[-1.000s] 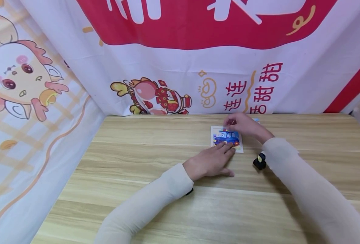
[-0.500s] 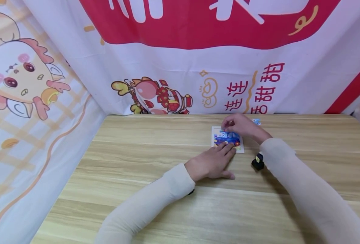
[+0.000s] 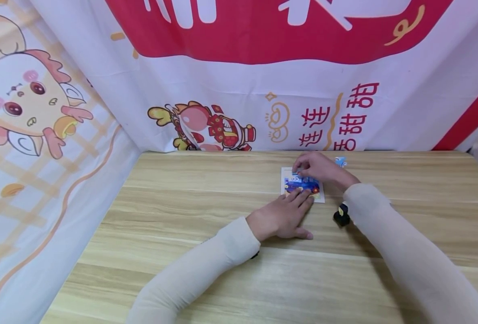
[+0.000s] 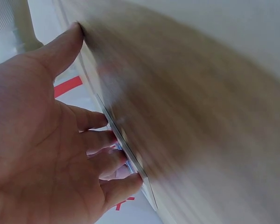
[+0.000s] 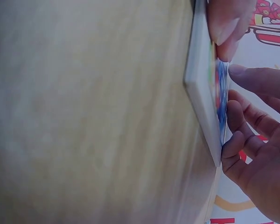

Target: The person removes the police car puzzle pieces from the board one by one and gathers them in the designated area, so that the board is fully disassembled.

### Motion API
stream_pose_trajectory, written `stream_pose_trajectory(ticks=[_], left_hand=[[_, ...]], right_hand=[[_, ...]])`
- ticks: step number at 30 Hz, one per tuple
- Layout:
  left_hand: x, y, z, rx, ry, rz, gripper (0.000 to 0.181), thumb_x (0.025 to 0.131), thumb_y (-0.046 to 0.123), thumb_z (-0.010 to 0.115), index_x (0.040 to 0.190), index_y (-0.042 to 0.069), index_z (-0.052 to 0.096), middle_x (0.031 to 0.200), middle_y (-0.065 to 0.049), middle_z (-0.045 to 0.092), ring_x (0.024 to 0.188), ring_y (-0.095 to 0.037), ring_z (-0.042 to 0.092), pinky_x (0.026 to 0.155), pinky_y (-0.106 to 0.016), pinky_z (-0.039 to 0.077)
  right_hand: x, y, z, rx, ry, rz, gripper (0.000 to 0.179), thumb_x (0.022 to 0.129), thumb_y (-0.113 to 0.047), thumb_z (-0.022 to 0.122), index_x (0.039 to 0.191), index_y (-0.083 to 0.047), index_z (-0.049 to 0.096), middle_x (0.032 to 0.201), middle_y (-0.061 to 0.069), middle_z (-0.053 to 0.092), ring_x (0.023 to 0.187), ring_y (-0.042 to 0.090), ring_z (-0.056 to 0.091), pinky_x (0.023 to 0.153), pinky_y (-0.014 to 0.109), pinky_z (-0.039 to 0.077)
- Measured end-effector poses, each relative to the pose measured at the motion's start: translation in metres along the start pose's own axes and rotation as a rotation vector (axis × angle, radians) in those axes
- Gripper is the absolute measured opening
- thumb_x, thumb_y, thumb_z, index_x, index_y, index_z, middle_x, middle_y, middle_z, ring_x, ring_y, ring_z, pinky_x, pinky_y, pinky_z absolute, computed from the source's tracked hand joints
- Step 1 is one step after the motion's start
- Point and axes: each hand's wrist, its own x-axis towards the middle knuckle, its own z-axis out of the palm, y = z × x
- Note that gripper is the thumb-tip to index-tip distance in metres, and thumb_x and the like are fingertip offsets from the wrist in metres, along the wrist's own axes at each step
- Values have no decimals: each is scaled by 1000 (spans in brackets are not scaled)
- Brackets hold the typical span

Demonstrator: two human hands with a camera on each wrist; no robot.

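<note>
A small square jigsaw puzzle (image 3: 309,184) with a blue cartoon car on a white-bordered board lies near the table's back edge. My left hand (image 3: 281,217) rests on its near side, fingers straight, thumb out on the wood. Over the far side, my right hand (image 3: 319,167) has its thumb and fingers curled together and pinches what looks like a small blue puzzle piece, mostly hidden by the fingers. Seen edge-on in the right wrist view, the board (image 5: 200,88) has the right fingertips at its picture surface. Behind the right hand lies a loose light-blue puzzle piece (image 3: 341,161).
A wooden table (image 3: 174,216) bears the puzzle. White printed cloth (image 3: 222,81) hangs straight behind its back edge, with another patterned cloth (image 3: 40,180) along the left. A black wrist-camera mount (image 3: 341,216) hangs below the right sleeve.
My right hand has shifted slightly left along the puzzle's far side, showing more of the loose piece behind it. My left hand stays on the near side, almost still.
</note>
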Motion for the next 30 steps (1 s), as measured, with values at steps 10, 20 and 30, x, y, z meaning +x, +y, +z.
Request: stream_pose_trajectory(ticks=[10,20,30], left_hand=[[-1,1,-1,-3,-11,-9,95,101,68,51,170,14,13,179,-5,5,165,-25,7,133,-42,22],[-1,1,-2,-7,-21,-10,96,101,69,50,170,15,11,179,-4,4,166,-25,6,132,-44,24],[0,0,-3,-25,-26,-8,96,100,69,51,170,16,11,179,-4,3,166,-25,5,132,-44,23]], right_hand=[[2,0,1,-24,-14,-4,13,96,0,70,105,-6,77,120,16,66,103,30,63,96,49,52],[3,-1,1,-30,-28,5,12,97,0,68,105,-6,76,120,16,64,106,31,62,98,50,51],[2,-3,2,-27,-29,-19,12,96,3,67,103,-3,75,113,17,62,103,30,59,93,46,50]])
